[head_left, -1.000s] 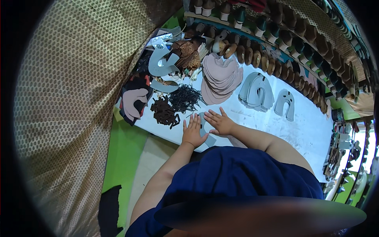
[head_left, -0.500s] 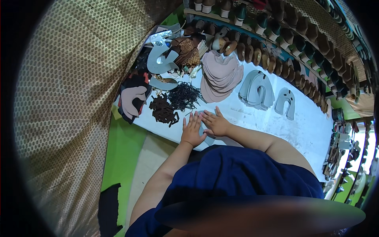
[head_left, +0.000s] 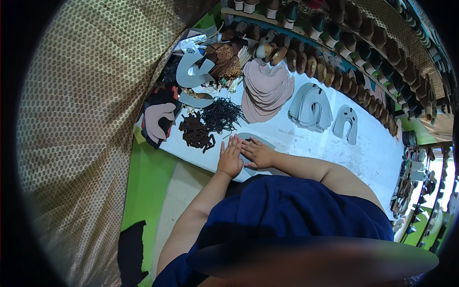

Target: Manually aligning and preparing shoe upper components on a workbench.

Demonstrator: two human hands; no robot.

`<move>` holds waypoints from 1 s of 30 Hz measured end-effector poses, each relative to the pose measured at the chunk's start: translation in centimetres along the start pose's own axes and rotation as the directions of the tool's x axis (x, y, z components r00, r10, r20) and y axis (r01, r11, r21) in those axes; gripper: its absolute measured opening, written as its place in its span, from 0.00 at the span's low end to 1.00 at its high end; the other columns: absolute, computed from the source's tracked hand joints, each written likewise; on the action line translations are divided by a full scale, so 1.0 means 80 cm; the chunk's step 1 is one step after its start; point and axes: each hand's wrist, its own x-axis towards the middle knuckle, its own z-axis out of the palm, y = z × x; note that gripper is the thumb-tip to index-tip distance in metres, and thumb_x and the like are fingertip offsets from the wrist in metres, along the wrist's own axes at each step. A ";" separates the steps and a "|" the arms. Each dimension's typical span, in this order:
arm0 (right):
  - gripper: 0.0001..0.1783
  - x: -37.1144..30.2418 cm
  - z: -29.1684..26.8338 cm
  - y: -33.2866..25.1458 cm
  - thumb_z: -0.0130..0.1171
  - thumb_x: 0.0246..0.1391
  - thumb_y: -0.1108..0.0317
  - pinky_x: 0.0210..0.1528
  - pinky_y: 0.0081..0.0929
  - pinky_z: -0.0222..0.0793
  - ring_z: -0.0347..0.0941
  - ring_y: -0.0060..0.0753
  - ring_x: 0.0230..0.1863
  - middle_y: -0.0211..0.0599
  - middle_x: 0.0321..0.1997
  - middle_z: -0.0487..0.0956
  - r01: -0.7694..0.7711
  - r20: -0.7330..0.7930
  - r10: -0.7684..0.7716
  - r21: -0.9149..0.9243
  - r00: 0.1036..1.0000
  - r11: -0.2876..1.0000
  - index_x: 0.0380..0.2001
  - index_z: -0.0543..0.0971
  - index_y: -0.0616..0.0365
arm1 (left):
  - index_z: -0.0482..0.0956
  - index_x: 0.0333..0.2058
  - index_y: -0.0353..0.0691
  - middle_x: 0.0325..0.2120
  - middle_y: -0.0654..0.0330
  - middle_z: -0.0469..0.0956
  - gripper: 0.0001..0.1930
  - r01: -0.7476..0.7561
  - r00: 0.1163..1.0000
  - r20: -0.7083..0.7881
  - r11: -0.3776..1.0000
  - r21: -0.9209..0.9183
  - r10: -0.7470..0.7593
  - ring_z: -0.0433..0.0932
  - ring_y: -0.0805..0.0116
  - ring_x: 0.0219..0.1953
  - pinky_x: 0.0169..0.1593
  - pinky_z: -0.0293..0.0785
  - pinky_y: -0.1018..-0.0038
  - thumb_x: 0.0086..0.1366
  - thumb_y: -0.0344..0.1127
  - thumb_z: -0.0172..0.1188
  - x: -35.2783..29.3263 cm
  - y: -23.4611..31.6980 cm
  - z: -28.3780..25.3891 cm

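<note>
Hands (head_left: 258,156) partly cover what seems a grey piece (head_left: 266,141).

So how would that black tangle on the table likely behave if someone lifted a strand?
The black tangle looks made of thin, curling strands, so each is probably floppy and light. They cross over one another, so lifting one would likely drag others along.

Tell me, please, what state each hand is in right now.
Left hand: open, palm down, with no visible grip on anything.
Right hand: open, palm down over a grey piece, no visible grip.
</note>
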 end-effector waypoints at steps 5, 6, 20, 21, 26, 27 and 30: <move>0.42 -0.005 -0.007 0.004 0.45 0.61 0.42 0.76 0.53 0.30 0.43 0.43 0.78 0.45 0.75 0.54 -0.023 0.019 0.023 -0.018 1.000 1.000 0.70 0.57 0.61 | 0.50 0.70 0.36 0.72 0.48 0.45 0.40 0.040 0.999 0.007 0.999 0.011 -0.040 0.44 0.51 0.74 0.73 0.35 0.50 0.59 0.35 0.51 0.001 0.001 0.002; 0.42 -0.006 -0.007 0.006 0.45 0.61 0.43 0.75 0.54 0.30 0.43 0.42 0.78 0.44 0.76 0.53 -0.028 0.006 0.029 -0.031 1.000 0.999 0.70 0.56 0.60 | 0.50 0.70 0.36 0.72 0.48 0.45 0.40 0.044 0.999 0.004 0.999 0.014 -0.044 0.44 0.51 0.74 0.73 0.35 0.50 0.60 0.36 0.52 0.002 0.001 0.003; 0.40 0.008 -0.015 0.019 0.49 0.61 0.43 0.69 0.74 0.29 0.43 0.43 0.77 0.37 0.76 0.54 -0.257 -0.118 0.243 -0.122 0.963 0.959 0.70 0.57 0.51 | 0.49 0.70 0.34 0.72 0.47 0.45 0.39 0.071 0.997 0.035 0.995 0.075 -0.074 0.43 0.51 0.74 0.73 0.34 0.51 0.63 0.39 0.50 0.005 0.004 0.004; 0.40 0.011 -0.015 0.019 0.50 0.60 0.43 0.68 0.76 0.30 0.43 0.44 0.77 0.37 0.76 0.55 -0.262 -0.115 0.249 -0.120 0.962 0.957 0.70 0.58 0.50 | 0.48 0.70 0.34 0.72 0.47 0.45 0.39 0.079 0.996 0.031 0.994 0.069 -0.082 0.43 0.51 0.74 0.73 0.33 0.51 0.63 0.39 0.51 0.005 0.004 0.003; 0.37 0.041 -0.009 0.005 0.54 0.57 0.46 0.68 0.76 0.31 0.45 0.45 0.77 0.37 0.73 0.58 -0.466 -0.178 0.451 -0.053 0.875 0.883 0.66 0.63 0.50 | 0.47 0.70 0.35 0.72 0.47 0.43 0.40 0.066 0.997 0.036 0.996 0.056 -0.068 0.42 0.50 0.74 0.73 0.32 0.50 0.63 0.40 0.52 0.002 0.007 -0.001; 0.35 0.045 -0.009 0.002 0.57 0.55 0.48 0.68 0.76 0.32 0.47 0.45 0.76 0.38 0.72 0.61 -0.548 -0.270 0.521 -0.032 0.810 0.836 0.63 0.68 0.50 | 0.47 0.70 0.35 0.73 0.47 0.43 0.40 0.064 0.997 0.050 0.996 0.056 -0.067 0.41 0.50 0.74 0.73 0.32 0.49 0.62 0.40 0.52 0.003 0.008 -0.004; 0.32 0.049 -0.013 -0.005 0.63 0.51 0.57 0.67 0.78 0.37 0.51 0.47 0.75 0.41 0.68 0.65 -0.591 -0.207 0.581 0.015 0.787 0.807 0.59 0.70 0.52 | 0.46 0.70 0.35 0.73 0.47 0.42 0.41 0.059 0.998 -0.010 0.998 0.033 -0.058 0.39 0.50 0.75 0.72 0.30 0.48 0.63 0.41 0.52 -0.001 0.008 0.001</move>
